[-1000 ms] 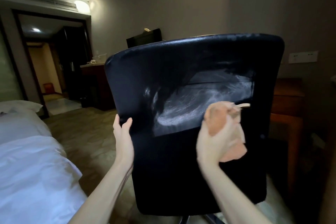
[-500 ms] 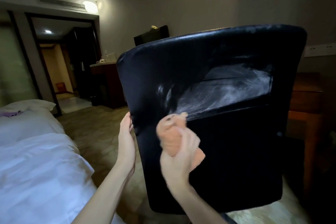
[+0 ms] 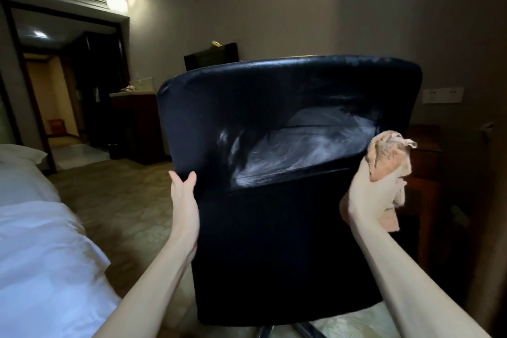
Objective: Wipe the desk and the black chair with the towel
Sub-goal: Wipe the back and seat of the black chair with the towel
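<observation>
The black chair (image 3: 274,228) fills the middle of the head view, its backrest turned toward me, with a whitish smeared patch across the upper middle. My left hand (image 3: 185,200) grips the backrest's left edge, fingers wrapped round it. My right hand (image 3: 369,197) is closed on a crumpled peach towel (image 3: 389,158) at the backrest's right edge, level with the end of the smeared patch. The wooden desk (image 3: 426,162) shows dimly behind the chair at the right, mostly hidden.
A bed with white sheets (image 3: 41,241) lies at the left. A dark cabinet (image 3: 134,123) and a television (image 3: 211,57) stand at the back. A doorway (image 3: 55,90) opens at the far left. Wall sockets (image 3: 441,94) sit at the right.
My right hand swept the towel from the left-middle of the backrest across to its right edge. My left hand stayed on the left edge.
</observation>
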